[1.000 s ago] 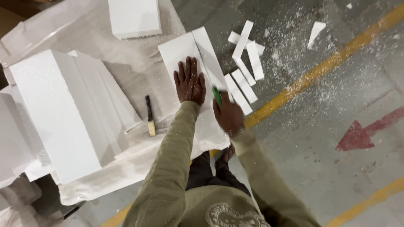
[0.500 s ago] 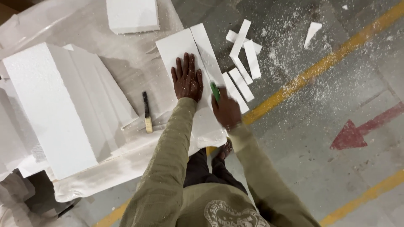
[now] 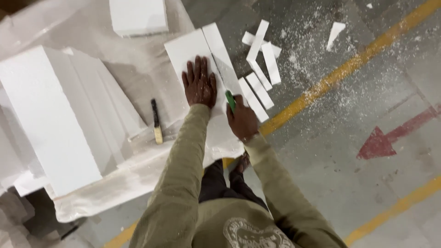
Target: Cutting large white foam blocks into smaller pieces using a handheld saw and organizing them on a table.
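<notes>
A white foam sheet [image 3: 193, 48] lies on a covered table, with a cut line running along its right side. My left hand [image 3: 200, 85] presses flat on the sheet, fingers spread. My right hand [image 3: 242, 120] is closed around a green-handled knife [image 3: 230, 100] whose blade sits in the cut line just right of my left hand. The narrow strip [image 3: 219, 46] right of the cut still lies against the sheet.
Several cut white foam strips [image 3: 259, 69] lie on the grey floor to the right, amid foam crumbs. Large foam blocks [image 3: 50, 115] stand on the table's left, another block [image 3: 138, 16] at the far end. A small brush [image 3: 156, 120] lies beside them. Yellow floor lines [image 3: 340, 76] and a red arrow [image 3: 395, 133] mark the floor.
The knife in my right hand has drawn slightly toward me along the cut. My left hand stays pressed on the sheet.
</notes>
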